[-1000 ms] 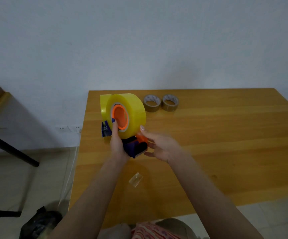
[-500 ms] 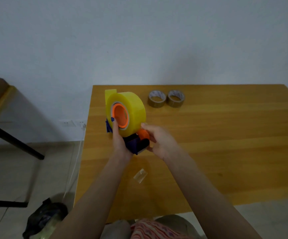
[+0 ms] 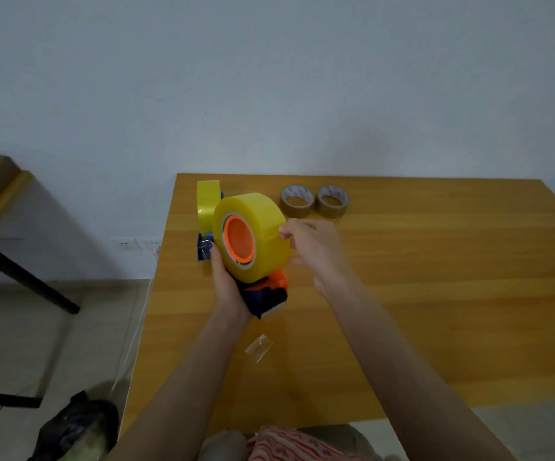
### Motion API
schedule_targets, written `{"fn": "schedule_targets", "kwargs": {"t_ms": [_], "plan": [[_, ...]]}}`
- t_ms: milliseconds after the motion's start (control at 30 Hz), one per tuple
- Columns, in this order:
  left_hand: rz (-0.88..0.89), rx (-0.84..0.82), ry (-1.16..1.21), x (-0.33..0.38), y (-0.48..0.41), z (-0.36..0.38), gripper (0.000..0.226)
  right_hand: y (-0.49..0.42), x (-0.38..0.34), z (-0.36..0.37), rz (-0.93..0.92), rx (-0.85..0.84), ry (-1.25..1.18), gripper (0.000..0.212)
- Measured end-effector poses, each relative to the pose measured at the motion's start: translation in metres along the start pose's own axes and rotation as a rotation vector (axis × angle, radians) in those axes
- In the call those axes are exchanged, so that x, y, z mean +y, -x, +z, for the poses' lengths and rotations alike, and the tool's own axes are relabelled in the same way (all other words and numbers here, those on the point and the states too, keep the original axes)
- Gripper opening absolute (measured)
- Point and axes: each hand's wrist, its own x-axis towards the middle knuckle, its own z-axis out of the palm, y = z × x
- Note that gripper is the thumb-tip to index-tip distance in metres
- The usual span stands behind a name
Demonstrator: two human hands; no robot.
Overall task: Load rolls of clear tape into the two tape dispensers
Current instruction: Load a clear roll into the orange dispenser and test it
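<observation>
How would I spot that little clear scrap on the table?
Start at the wooden table, near its left edge. Just this side of the blue-and-orange dispenser that the left hand holds lies the clear scrap. Unlike the big yellowish roll and the two brown rolls farther back, it is tiny, creased and see-through.

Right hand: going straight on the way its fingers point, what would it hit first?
The yellow tape roll on the dispenser the left hand grips; the right hand fingertips seem to touch it.

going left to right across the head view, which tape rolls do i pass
clear roll on the far dispenser → clear roll on the held dispenser → left brown roll → right brown roll
</observation>
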Motion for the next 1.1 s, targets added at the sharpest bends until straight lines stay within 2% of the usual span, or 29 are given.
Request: {"fn": "schedule_targets", "kwargs": {"t_ms": [133, 300, 533, 600, 700, 733, 800, 867, 967, 1100], "plan": [[0.034, -0.067, -0.029, 0.004, -0.001, 0.004, 0.045, -0.004, 0.003, -0.011, -0.027, -0.005, 0.027, 0.023], [-0.034, -0.029, -0.147, 0.0, -0.004, 0.012, 0.027, -0.019, -0.006, -0.023, 0.034, -0.049, -0.011, 0.022], [-0.081, 0.096, -0.253, -0.004, -0.009, 0.017, 0.019, -0.029, -0.011, -0.025, 0.074, -0.082, 0.013, 0.024], [-0.045, 0.133, -0.265, -0.001, -0.014, 0.014, 0.022, -0.029, -0.009, -0.024, 0.108, -0.099, -0.014, 0.023], [0.016, 0.183, -0.292, 0.002, -0.02, 0.004, 0.052, -0.03, -0.018, -0.024, 0.113, -0.069, -0.081, 0.013], [0.051, 0.187, -0.325, 0.002, -0.02, 0.001, 0.049, -0.032, -0.023, -0.027, 0.086, -0.041, -0.102, 0.012], [0.095, 0.17, -0.407, -0.001, -0.015, -0.003, 0.029, -0.039, -0.03, -0.033, 0.038, -0.011, -0.142, 0.022], [0.109, 0.143, -0.466, -0.004, -0.012, -0.003, 0.019, -0.043, -0.032, -0.038, 0.064, -0.028, -0.178, 0.025], [0.2, 0.098, -0.6, 0.002, -0.019, -0.006, 0.024, -0.048, -0.031, -0.045, 0.107, -0.042, -0.206, 0.023], [0.265, -0.026, -0.813, 0.013, -0.022, -0.003, 0.035, -0.062, -0.046, -0.057, 0.101, 0.026, -0.303, 0.018]]}}
